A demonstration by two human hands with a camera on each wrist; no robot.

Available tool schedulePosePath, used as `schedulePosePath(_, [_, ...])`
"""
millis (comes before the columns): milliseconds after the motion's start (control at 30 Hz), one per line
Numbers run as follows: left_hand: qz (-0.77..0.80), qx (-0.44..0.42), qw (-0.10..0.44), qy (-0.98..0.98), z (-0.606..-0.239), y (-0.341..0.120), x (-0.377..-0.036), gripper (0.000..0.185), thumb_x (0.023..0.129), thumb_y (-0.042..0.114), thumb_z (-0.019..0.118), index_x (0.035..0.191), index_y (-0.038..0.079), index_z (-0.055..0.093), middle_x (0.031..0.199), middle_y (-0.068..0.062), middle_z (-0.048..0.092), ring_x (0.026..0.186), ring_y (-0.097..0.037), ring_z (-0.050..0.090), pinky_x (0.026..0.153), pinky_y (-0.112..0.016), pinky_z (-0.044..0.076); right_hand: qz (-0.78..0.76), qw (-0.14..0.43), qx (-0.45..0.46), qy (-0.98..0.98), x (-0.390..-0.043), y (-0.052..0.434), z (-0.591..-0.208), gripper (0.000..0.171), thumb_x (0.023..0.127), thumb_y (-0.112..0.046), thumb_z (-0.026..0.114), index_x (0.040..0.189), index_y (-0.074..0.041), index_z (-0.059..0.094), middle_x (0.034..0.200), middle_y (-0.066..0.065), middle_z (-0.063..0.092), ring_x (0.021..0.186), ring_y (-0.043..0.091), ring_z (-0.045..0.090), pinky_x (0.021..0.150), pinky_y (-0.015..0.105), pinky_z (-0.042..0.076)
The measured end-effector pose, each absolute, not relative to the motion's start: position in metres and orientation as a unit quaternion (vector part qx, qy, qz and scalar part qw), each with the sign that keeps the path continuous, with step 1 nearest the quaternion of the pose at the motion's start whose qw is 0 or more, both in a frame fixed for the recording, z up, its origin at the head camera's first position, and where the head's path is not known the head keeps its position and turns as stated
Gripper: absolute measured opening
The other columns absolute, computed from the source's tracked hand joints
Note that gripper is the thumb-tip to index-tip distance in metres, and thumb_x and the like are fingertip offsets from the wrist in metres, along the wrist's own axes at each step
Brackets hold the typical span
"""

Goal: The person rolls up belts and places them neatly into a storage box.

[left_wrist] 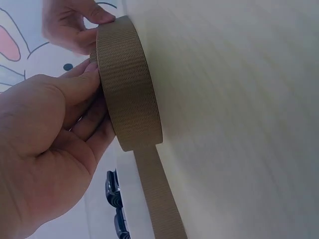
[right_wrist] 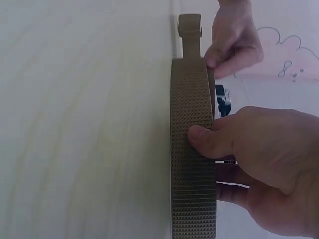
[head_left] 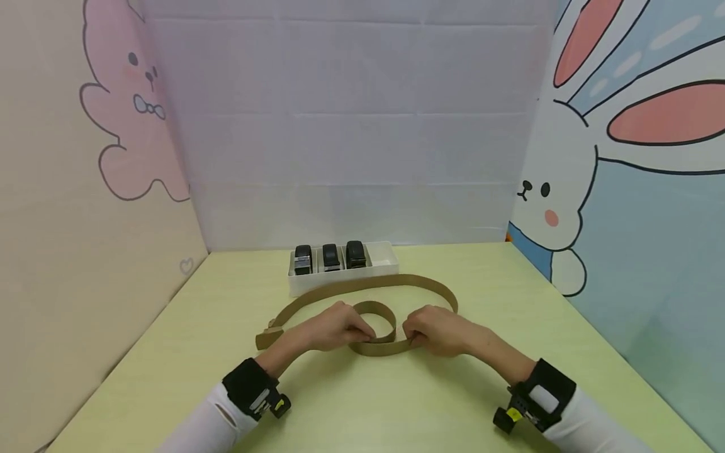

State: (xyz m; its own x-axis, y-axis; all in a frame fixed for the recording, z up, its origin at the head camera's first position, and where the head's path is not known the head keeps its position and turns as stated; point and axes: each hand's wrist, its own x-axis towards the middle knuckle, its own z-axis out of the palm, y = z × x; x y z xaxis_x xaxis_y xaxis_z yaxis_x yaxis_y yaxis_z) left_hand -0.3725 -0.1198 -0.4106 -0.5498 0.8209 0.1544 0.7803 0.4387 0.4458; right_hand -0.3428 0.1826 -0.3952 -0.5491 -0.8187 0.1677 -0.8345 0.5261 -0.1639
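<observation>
Low in the centre of the frame, just in front of me, a tan webbing belt [head_left: 396, 280] stands on edge on a pale yellow table [head_left: 170, 358], partly coiled, its buckle end toward the left. A person's left hand [head_left: 338, 326] pinches the small inner coil; the right hand [head_left: 440, 329], near it, pinches the outer band between thumb and fingers. Behind, at centre, a white tray [head_left: 308, 281] holds three black rolled items [head_left: 330, 257].

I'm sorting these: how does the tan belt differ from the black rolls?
The tan belt spreads in open loops; the black rolls are compact. The left hand and right hand hold the tan belt; the black rolls sit untouched in the white tray.
</observation>
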Motion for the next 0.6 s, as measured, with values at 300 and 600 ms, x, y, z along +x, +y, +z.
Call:
schedulePosePath(300, [0.261,0.437,0.086,0.857,-0.405,-0.126,-0.365,0.020,0.105,0.002,0.076,0.117,0.008,0.090,0.113,-0.003,0.089,0.103,-0.005,0.081,0.084,-0.017,0.060,0.077,0.081,0.440,-0.891,-0.370,0.221,-0.400,0.023,0.097,0.007,0.079,0.087,-0.012,0.074,0.085,0.000,0.071,0.077,0.008,0.061,0.075,0.027,0.052])
schedulePosePath(600, [0.279,0.427,0.097,0.854,-0.406,-0.130,-0.362,0.019,0.103,0.001,0.077,0.115,0.007,0.090,0.111,-0.005,0.089,0.094,0.005,0.072,0.079,-0.016,0.057,0.097,0.069,0.379,-0.918,-0.384,0.253,-0.401,0.026,0.099,0.007,0.078,0.086,-0.013,0.068,0.085,-0.002,0.065,0.077,0.005,0.043,0.072,0.025,0.042])
